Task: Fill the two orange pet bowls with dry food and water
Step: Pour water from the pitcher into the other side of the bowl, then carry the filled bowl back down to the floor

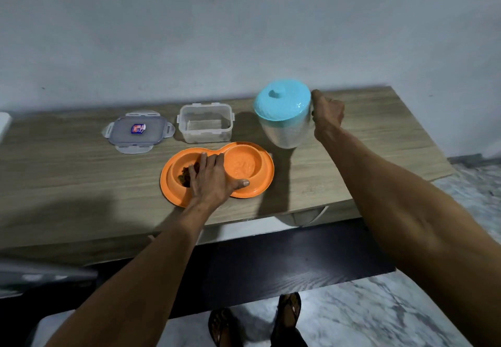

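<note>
An orange double pet bowl [260, 184] lies on the wooden table [81, 178]. Its left bowl holds brown dry food [184, 177]; its right bowl [242, 165] holds water. My left hand [214, 178] rests flat on the dish between the two bowls, fingers spread, thumb on the front rim. A clear water jug with a turquoise lid [282, 102] stands upright behind and to the right of the dish. My right hand [326, 113] is closed around the jug's handle on its right side.
A clear plastic food container [206, 123], nearly empty, stands behind the dish. Its grey lid [138, 131] lies flat to its left. The wall runs behind the table. The table's right edge is near the jug. My sandalled feet [257, 322] stand on the marble floor.
</note>
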Available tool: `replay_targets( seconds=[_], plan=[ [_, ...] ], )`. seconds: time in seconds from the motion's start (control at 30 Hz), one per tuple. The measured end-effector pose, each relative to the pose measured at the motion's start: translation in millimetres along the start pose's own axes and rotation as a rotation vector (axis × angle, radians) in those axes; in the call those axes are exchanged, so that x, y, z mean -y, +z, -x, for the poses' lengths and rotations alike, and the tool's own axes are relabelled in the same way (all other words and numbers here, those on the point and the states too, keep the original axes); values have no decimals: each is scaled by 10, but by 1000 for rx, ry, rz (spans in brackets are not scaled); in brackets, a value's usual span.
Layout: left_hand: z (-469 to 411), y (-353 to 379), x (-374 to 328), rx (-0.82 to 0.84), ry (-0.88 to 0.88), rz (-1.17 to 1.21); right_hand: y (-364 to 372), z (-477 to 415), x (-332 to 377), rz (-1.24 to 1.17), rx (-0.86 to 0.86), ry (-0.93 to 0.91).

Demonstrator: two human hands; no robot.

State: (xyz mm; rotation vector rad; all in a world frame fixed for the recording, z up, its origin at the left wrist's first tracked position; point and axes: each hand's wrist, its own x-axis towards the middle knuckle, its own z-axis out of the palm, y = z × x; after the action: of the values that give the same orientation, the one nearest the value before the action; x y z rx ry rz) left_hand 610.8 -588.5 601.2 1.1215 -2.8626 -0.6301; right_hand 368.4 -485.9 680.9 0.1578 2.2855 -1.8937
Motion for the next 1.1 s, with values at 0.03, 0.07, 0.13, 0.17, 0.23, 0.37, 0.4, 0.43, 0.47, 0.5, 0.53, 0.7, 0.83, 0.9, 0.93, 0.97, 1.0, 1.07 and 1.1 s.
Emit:
replay_targets(
  seconds=[0.03,0.07,0.13,0.17,0.23,0.37,0.4,0.43,0.47,0.5,0.53,0.7,0.83,0.9,0.93,0.97,1.0,1.07,1.1],
  plan=[
    [-1,5,5,-3,2,-7,31,-25,-13,-26,1,17],
    [-4,12,9,-6,2,-11,63,-55,-24,-54,6,34],
    [-7,29,21,-14,2,-11,125,-102,-45,-90,12,66],
    [-6,39,28,-17,3,-7,155,-116,-55,-97,21,79],
    [-1,45,38,-21,7,-8,212,-146,-91,-103,37,101],
    [5,50,54,-28,16,-18,292,-195,-175,-100,89,138],
    [7,49,55,-27,15,-17,301,-188,-189,-109,100,152],
    [8,49,56,-25,12,-15,312,-197,-207,-126,103,167],
    [10,46,54,-25,11,-15,317,-193,-218,-145,105,177],
    [12,47,55,-24,9,-16,323,-193,-237,-168,109,184],
    [17,46,53,-23,9,-17,326,-189,-250,-187,102,193],
    [26,51,54,-18,2,-7,301,-71,-236,-246,95,200],
    [21,5,24,17,-1,-1,245,-78,-286,-239,65,209],
    [28,-22,29,7,1,42,168,15,-299,-216,12,229],
    [41,-42,43,-23,-6,77,125,87,-317,-214,-3,240],
    [56,-76,60,-69,-21,115,88,150,-363,-203,-26,245],
    [70,-119,83,-125,-40,147,65,201,-427,-170,-50,243],
    [105,-223,154,-224,-94,150,35,292,-579,-75,-52,266],
    [123,-273,208,-264,-132,130,35,300,-683,-19,-32,278]
  ],
)
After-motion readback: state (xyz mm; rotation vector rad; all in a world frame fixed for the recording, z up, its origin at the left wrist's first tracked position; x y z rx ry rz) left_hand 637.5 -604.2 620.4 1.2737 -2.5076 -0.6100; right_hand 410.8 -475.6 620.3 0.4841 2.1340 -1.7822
